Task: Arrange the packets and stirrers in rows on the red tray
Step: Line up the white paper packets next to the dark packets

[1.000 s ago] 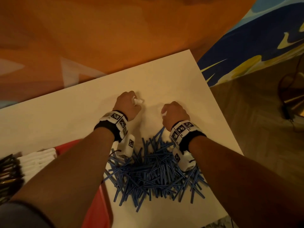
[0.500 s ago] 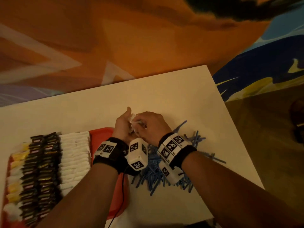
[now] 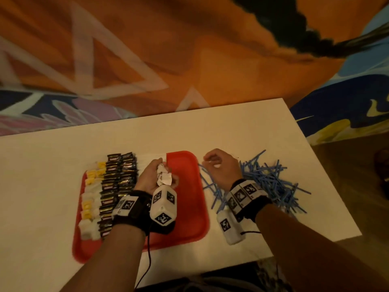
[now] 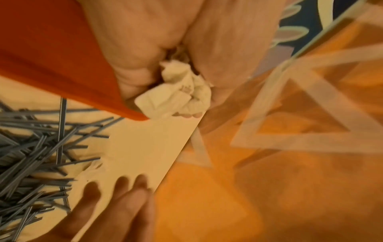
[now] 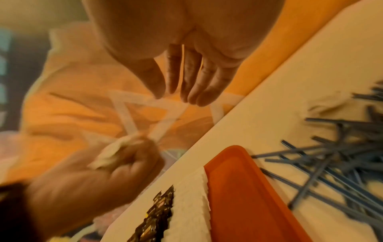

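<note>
- The person's left hand [image 3: 149, 178] hovers over the red tray [image 3: 189, 199], fingers curled round a wad of crumpled white packets [image 3: 163, 176].
- The right hand [image 3: 221, 168] hangs over the table [image 3: 52, 175], just right of the tray, fingers relaxed and holding nothing.
- Blue stirrers [image 3: 267, 182] lie in a loose heap on the table under and right of that hand.
- Rows of yellow, black and white packets [image 3: 113, 186] fill the tray's left half.

Both forearms reach forward, a marker-covered band on each wrist. The left hand [image 3: 154, 178] is fisted, its grip tight round crumpled white paper [image 3: 163, 178]. The right hand [image 3: 222, 168] hangs loose, fingers relaxed.
</note>
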`<state>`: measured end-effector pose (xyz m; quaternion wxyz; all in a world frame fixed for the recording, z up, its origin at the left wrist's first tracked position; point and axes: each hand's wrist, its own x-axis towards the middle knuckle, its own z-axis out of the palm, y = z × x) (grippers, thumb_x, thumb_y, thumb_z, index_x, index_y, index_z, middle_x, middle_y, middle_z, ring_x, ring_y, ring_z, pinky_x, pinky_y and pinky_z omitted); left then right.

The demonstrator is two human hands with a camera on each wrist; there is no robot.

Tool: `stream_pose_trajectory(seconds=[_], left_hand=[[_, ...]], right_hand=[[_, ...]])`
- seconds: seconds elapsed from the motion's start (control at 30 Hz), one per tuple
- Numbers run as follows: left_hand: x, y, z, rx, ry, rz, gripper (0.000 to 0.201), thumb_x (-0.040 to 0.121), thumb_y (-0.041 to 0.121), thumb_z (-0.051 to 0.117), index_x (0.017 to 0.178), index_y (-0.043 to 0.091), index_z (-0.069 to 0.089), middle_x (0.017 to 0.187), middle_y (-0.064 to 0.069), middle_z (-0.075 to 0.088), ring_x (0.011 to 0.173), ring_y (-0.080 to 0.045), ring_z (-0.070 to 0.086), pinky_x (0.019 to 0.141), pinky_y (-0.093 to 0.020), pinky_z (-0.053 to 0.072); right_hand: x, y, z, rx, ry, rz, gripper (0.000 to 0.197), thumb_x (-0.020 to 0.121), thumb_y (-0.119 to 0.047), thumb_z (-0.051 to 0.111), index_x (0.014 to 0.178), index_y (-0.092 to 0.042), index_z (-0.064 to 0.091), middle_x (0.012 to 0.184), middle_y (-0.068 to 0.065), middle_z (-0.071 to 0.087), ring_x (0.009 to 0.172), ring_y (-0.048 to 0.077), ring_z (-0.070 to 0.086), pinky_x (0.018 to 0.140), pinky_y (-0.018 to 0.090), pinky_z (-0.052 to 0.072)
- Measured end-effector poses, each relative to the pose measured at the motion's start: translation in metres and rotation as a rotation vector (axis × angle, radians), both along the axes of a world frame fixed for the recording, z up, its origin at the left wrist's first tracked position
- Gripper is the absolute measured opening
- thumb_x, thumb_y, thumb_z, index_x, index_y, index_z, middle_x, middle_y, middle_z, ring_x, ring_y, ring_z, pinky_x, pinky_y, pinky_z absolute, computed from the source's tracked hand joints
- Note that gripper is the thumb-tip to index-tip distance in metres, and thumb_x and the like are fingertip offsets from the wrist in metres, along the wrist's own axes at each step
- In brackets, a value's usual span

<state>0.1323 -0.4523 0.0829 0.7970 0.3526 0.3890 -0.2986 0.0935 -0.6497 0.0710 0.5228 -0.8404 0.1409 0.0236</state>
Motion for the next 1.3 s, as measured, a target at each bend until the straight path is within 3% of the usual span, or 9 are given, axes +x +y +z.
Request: stream_pose_trajectory(seconds=[0.17,0.33,0.43,0.53,0.67,0.93,1.07,1.2,1.3], left_hand=[[-0.014,0.036,-0.005,-0.14,0.037,-0.017,0.03,0.094,0.024,0.056,0.068,0.011,0.048,0.051,-0.003,0.048,0.045,-0.013,0.053,0.042,-0.02,0.052],[-0.022,0.034,-0.014,-0.224,0.144,-0.029,0.03,0.091,0.021,0.056,0.064,0.009,0.052,0.072,-0.009,0.058,0.081,-0.021,0.061,0.029,-0.015,0.036],[-0.023,0.022,-0.02,-0.245,0.14,-0.019,0.032,0.097,0.024,0.053,0.068,0.009,0.053,0.076,-0.011,0.064,0.064,-0.021,0.069,0.03,-0.013,0.035],[-0.024,0.011,-0.029,-0.158,0.069,-0.028,0.026,0.101,0.028,0.051,0.082,0.012,0.056,0.071,-0.004,0.061,0.049,-0.01,0.058,0.029,-0.012,0.032],[-0.028,-0.006,-0.05,0.097,0.005,-0.081,0.017,0.099,0.029,0.056,0.096,0.013,0.059,0.071,0.0,0.053,0.044,-0.007,0.047,0.028,-0.015,0.029],[-0.029,-0.028,-0.062,0.185,0.018,-0.099,0.049,0.091,0.052,0.056,0.06,0.014,0.052,0.054,-0.001,0.048,0.033,-0.01,0.042,0.027,-0.013,0.021],[-0.034,-0.033,-0.068,0.245,-0.002,-0.163,0.04,0.087,0.047,0.065,0.065,0.016,0.051,0.06,0.0,0.051,0.036,-0.008,0.041,0.028,-0.015,0.022],[-0.037,-0.034,-0.069,0.322,-0.067,-0.21,0.038,0.069,0.052,0.077,0.066,0.018,0.062,0.066,0.001,0.054,0.044,-0.009,0.038,0.03,-0.017,0.022],[-0.037,-0.035,-0.064,0.383,-0.158,-0.24,0.05,0.048,0.062,0.088,0.068,0.02,0.07,0.07,-0.001,0.058,0.049,-0.012,0.039,0.035,-0.018,0.023]], right_hand=[[-0.014,0.001,-0.026,-0.206,0.233,0.041,0.01,0.091,-0.024,0.059,0.099,-0.021,0.065,0.091,-0.012,0.059,0.085,0.01,0.057,0.063,0.016,0.039],[-0.009,-0.021,-0.054,-0.365,0.375,0.03,0.02,0.095,-0.017,0.047,0.109,-0.018,0.062,0.109,0.003,0.065,0.082,0.015,0.058,0.063,0.019,0.041],[0.012,-0.051,-0.067,-0.467,0.414,0.001,0.019,0.094,-0.012,0.052,0.109,-0.015,0.064,0.116,0.005,0.065,0.096,0.023,0.06,0.072,0.023,0.042],[0.038,-0.079,-0.08,-0.492,0.423,-0.048,0.01,0.094,-0.01,0.055,0.095,-0.016,0.063,0.112,0.007,0.066,0.083,0.022,0.054,0.067,0.026,0.042],[0.068,-0.103,-0.092,-0.517,0.457,-0.026,0.012,0.093,-0.009,0.059,0.102,-0.014,0.063,0.111,0.008,0.063,0.081,0.021,0.05,0.06,0.026,0.041],[0.083,-0.106,-0.12,-0.633,0.462,0.194,0.036,0.092,-0.019,0.061,0.126,-0.015,0.051,0.129,0.011,0.054,0.12,0.032,0.047,0.1,0.04,0.043],[0.082,-0.104,-0.114,-0.617,0.44,0.205,0.021,0.093,-0.02,0.06,0.11,-0.009,0.063,0.114,0.013,0.064,0.108,0.032,0.056,0.09,0.039,0.049],[0.08,-0.097,-0.09,-0.425,0.408,0.046,0.015,0.09,-0.027,0.067,0.091,-0.012,0.066,0.091,0.005,0.065,0.073,0.018,0.057,0.058,0.021,0.042],[0.075,-0.079,-0.065,-0.274,0.377,-0.003,0.013,0.087,-0.028,0.069,0.094,-0.019,0.063,0.088,-0.002,0.062,0.077,0.017,0.058,0.066,0.021,0.041]])
